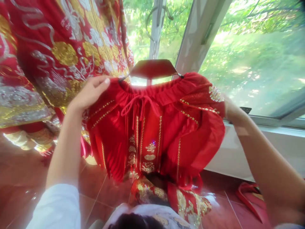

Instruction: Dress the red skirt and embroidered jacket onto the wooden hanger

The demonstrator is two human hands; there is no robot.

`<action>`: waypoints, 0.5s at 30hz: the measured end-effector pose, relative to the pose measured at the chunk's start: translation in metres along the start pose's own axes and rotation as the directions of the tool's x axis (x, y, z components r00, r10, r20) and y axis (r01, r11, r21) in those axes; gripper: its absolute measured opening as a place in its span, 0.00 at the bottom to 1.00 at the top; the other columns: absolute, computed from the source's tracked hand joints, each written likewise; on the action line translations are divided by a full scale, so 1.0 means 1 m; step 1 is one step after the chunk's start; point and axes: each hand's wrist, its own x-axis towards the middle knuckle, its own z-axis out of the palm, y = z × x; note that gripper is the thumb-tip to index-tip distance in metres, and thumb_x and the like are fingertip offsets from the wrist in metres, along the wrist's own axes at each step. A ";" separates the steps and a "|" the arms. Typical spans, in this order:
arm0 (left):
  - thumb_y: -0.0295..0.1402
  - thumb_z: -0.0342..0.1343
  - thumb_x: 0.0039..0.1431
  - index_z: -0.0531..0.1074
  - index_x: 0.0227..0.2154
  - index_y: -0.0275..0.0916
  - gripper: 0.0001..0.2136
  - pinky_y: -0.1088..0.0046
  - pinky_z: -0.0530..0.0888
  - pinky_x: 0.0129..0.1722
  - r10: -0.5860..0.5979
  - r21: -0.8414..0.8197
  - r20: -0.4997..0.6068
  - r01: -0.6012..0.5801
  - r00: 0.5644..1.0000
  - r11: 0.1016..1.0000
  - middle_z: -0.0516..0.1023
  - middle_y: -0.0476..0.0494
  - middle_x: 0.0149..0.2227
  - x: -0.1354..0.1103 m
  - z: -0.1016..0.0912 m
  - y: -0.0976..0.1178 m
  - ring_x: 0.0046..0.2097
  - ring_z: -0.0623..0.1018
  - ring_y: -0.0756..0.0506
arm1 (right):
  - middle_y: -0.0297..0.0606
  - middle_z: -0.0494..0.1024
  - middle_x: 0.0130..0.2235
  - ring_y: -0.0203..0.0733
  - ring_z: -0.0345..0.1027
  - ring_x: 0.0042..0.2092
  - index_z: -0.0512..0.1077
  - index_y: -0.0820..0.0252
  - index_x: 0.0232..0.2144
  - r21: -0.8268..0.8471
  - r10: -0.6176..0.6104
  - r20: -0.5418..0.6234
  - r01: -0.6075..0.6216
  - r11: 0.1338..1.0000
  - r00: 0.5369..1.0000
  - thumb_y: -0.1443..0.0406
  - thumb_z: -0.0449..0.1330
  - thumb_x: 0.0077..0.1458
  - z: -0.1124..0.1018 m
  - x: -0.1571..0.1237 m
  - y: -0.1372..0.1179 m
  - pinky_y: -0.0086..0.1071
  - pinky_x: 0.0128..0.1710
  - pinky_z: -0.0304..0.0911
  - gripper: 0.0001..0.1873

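A red skirt (pixel 154 127) with gold embroidery and a drawstring waist hangs from a dark wooden hanger (pixel 153 68) with metal clips. My left hand (pixel 89 92) pinches the left end of the waistband by the clip. My right hand (pixel 230 108) is mostly hidden behind the right end of the waistband and grips it there. The hanger's hook reaches up in front of the window.
A large red and gold embroidered robe (pixel 59 47) hangs at the upper left. The window (pixel 250 54) shows green trees behind. More red and gold cloth (pixel 188 200) lies on the red tiled floor (pixel 219 213), with a red item (pixel 250 195) at right.
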 end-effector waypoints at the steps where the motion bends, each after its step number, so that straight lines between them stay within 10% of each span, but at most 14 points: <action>1: 0.53 0.59 0.52 0.78 0.37 0.44 0.19 0.65 0.73 0.34 -0.061 -0.060 0.096 0.067 0.994 0.996 0.80 0.47 0.31 0.002 -0.009 -0.003 0.34 0.77 0.45 | 0.43 0.73 0.25 0.33 0.64 0.28 0.71 0.62 0.19 0.043 0.011 0.024 -0.012 0.999 1.000 0.52 0.52 0.60 -0.002 -0.001 -0.002 0.30 0.29 0.59 0.25; 6: 0.59 0.59 0.48 0.74 0.29 0.41 0.23 0.67 0.70 0.29 -0.194 -0.076 0.288 0.224 0.938 0.972 0.74 0.50 0.22 0.007 -0.025 -0.013 0.30 0.72 0.48 | 0.42 0.76 0.36 0.33 0.67 0.36 0.74 0.63 0.35 0.112 -0.150 0.068 0.142 0.983 0.986 0.59 0.55 0.60 -0.009 -0.009 -0.056 0.29 0.35 0.59 0.13; 11: 0.62 0.52 0.52 0.70 0.27 0.42 0.25 0.70 0.63 0.31 0.025 0.268 -0.236 0.041 0.971 0.963 0.68 0.55 0.23 -0.006 0.019 0.000 0.33 0.69 0.52 | 0.26 0.49 0.14 0.24 0.43 0.19 0.54 0.63 0.14 -0.048 0.019 0.204 -0.009 0.999 0.979 0.64 0.56 0.60 -0.001 -0.006 -0.084 0.27 0.23 0.43 0.25; 15: 0.56 0.39 0.64 0.69 0.44 0.40 0.25 0.63 0.61 0.47 0.303 0.424 -0.608 -0.022 0.734 0.905 0.75 0.46 0.44 -0.023 0.076 0.016 0.49 0.72 0.47 | 0.33 0.63 0.15 0.27 0.54 0.18 0.63 0.64 0.16 0.147 0.052 0.300 -0.099 0.984 0.953 0.58 0.46 0.66 0.010 0.019 -0.061 0.27 0.21 0.49 0.27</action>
